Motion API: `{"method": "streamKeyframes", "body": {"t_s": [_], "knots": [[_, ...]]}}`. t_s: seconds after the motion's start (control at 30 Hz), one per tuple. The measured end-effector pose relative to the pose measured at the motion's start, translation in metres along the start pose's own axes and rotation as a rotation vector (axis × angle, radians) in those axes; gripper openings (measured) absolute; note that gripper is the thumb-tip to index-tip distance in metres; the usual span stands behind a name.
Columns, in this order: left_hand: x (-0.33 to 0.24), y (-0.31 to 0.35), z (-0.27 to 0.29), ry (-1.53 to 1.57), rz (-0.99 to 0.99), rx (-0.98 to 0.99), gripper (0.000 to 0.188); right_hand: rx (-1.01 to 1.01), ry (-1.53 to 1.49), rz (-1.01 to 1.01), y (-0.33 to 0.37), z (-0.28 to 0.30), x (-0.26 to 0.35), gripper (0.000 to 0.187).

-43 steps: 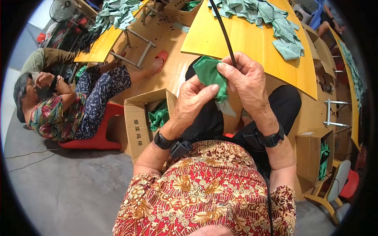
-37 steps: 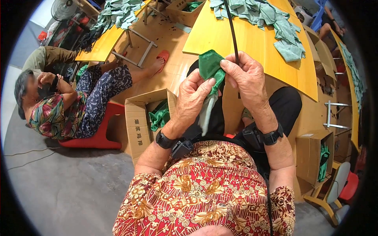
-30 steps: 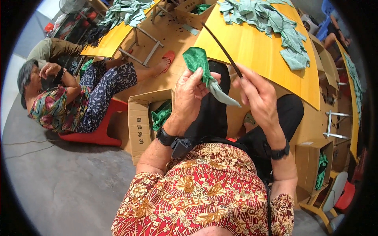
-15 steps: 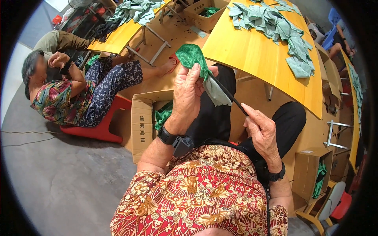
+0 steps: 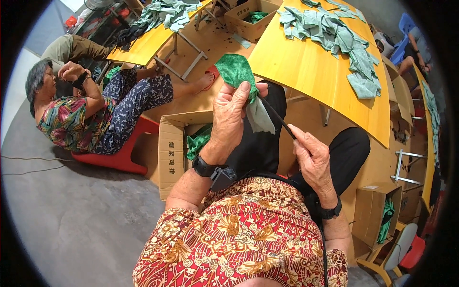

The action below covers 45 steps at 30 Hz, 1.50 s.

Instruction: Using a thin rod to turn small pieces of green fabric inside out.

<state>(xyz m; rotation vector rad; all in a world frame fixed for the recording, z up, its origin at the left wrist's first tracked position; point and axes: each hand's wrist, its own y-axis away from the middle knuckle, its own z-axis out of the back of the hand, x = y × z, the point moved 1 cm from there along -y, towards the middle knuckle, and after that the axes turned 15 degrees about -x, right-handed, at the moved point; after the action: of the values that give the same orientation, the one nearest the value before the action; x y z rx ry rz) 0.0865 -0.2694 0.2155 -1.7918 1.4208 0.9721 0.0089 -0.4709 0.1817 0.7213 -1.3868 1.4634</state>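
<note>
Green cloth [image 5: 234, 70]: pinched by left fingers [image 5: 240, 92], seemingly for steadiness. Black rod [image 5: 277, 116]: gripped by right fingers [image 5: 303, 137], angled toward cloth.

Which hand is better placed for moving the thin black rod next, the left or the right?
Probably the right hand: it grips the thin black rod, which slants up toward the green cloth. The left hand seems less suited, since it is occupied pinching that cloth.

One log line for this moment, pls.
left grip: pinching green cloth | right grip: holding black rod | rod's far end: hidden at cloth
</note>
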Motion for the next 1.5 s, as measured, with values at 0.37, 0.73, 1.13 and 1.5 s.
{"method": "streamKeyframes", "body": {"t_s": [0.37, 0.73, 1.13, 1.5], "knots": [[0.031, 0.026, -0.015, 0.004, 0.008, 0.045, 0.018, -0.202, -0.235, -0.185, 0.005, -0.028, -0.002, 0.034], [-0.002, 0.003, 0.004, -0.077, -0.037, 0.086, 0.021, -0.185, 0.045, 0.178, -0.004, -0.003, -0.003, 0.039], [-0.001, 0.007, -0.003, -0.087, 0.011, 0.109, 0.014, -0.176, 0.035, 0.157, -0.007, -0.011, 0.0, 0.037], [-0.013, 0.0, 0.01, -0.299, -0.048, 0.192, 0.016, -0.071, -0.015, 0.146, -0.007, -0.002, -0.009, 0.037]]}}
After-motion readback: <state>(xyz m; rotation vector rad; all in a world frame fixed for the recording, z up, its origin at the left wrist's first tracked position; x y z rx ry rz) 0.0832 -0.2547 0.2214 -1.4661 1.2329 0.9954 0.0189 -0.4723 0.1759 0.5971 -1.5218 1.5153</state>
